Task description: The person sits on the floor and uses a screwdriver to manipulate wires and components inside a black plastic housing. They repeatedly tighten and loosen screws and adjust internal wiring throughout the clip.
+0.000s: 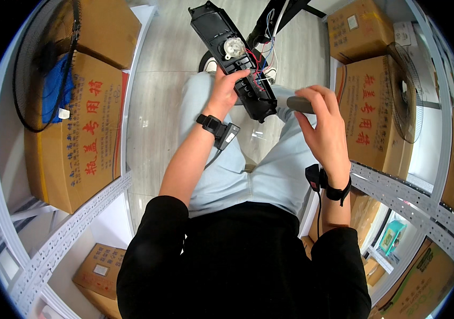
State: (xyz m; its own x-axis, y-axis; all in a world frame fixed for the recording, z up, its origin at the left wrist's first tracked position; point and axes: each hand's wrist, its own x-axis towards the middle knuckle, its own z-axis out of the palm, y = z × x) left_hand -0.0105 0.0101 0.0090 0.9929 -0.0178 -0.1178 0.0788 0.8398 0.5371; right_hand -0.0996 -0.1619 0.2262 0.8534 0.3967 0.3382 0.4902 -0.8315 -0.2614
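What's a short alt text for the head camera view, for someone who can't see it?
A person's left hand holds a long black casing with a round whitish part and loose wires, while the right hand, off to its right, grips a grey handle. Cardboard boxes sit on metal shelves at both sides.

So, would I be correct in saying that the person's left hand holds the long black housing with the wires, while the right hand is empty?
Not quite: the right hand is not empty. The head view shows it gripping a dark grey handle. The left hand does hold the long black housing with the wires.
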